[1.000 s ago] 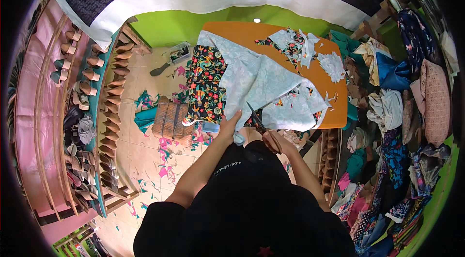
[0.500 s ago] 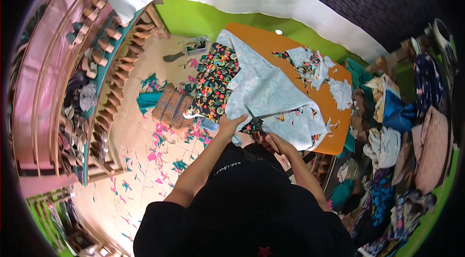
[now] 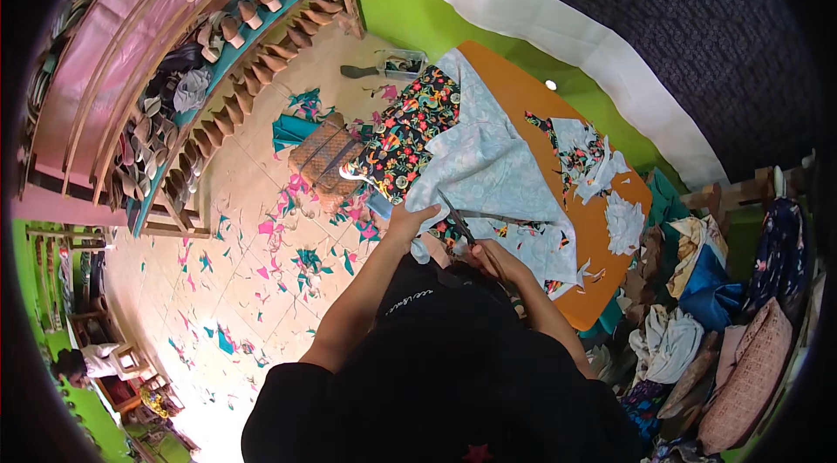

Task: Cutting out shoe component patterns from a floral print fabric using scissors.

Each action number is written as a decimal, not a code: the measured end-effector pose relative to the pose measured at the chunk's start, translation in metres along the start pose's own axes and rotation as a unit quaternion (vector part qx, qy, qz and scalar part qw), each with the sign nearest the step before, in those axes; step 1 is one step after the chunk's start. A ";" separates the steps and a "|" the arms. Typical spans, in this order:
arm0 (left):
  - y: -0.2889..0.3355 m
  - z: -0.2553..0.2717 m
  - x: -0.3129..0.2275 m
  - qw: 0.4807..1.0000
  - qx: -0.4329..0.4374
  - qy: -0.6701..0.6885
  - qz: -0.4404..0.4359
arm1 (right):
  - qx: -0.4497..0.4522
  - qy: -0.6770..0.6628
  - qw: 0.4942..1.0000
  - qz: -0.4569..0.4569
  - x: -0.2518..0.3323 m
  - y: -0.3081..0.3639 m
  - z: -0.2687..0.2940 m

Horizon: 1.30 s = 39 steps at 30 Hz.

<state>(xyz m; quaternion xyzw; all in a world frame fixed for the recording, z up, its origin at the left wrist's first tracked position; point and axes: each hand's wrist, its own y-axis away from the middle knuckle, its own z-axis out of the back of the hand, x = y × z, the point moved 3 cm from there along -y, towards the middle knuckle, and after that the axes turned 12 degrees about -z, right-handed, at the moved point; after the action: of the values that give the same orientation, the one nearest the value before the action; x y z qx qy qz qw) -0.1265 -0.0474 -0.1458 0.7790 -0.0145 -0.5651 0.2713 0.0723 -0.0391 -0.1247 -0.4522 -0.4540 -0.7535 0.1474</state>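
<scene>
A wide cloth [image 3: 484, 153], black with a bright floral print on one face and pale blue on the other, lies partly folded over the table and hangs off its near side. My left hand [image 3: 408, 223] is closed on the cloth's near edge, thumb on top of the pale side. Dark scissors [image 3: 459, 217] are gripped in my right hand [image 3: 495, 259], their blades pointing up and left at a slit in the cloth, close to my left thumb. Part of the handles is hidden by my fingers.
The orange table [image 3: 506, 78] carries printed and pale scraps [image 3: 588, 156]. Left of it on the floor sit a brown checked bag [image 3: 321, 162], a clear box [image 3: 404, 64] and scattered clippings. Shoe racks [image 3: 231, 110] line the left; piled clothes [image 3: 667, 332] the right. A person [image 3: 91, 362] is far lower left.
The whole view has turned, so the table and shelves appear shifted. Both hands stay nearly in place on the cloth and scissors. The person at the lower left has come into view.
</scene>
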 end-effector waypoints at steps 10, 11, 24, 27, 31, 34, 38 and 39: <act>0.010 -0.002 -0.009 0.997 0.065 -0.031 0.041 | 0.035 0.052 0.998 -0.017 0.001 0.008 0.015; 0.010 -0.003 -0.008 0.994 0.083 -0.052 0.044 | 0.036 0.053 0.998 -0.017 -0.002 0.006 0.014; 0.009 0.009 -0.001 0.995 0.083 -0.004 0.059 | 0.039 0.073 0.995 -0.047 0.010 0.004 0.011; 0.008 0.008 0.001 0.995 0.085 -0.011 0.042 | 0.033 0.064 0.996 -0.058 0.008 0.004 0.008; 0.014 0.001 -0.003 0.994 0.100 -0.038 0.034 | 0.012 0.040 0.998 -0.040 0.001 -0.005 0.002; 0.014 0.002 -0.003 0.994 0.099 -0.055 0.005 | 0.013 0.053 0.998 -0.017 0.004 -0.007 0.002; 0.013 0.005 -0.001 0.994 0.098 -0.043 0.001 | 0.022 0.073 0.995 -0.059 0.005 -0.006 0.000; 0.013 0.005 -0.002 0.994 0.098 -0.043 0.001 | 0.018 0.067 0.996 -0.059 0.006 -0.005 -0.001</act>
<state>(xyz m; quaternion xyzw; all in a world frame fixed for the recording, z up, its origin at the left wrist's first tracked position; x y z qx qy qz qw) -0.1279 -0.0602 -0.1398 0.7769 -0.0819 -0.5934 0.1937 0.0648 -0.0362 -0.1227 -0.3702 -0.4825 -0.7813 0.1405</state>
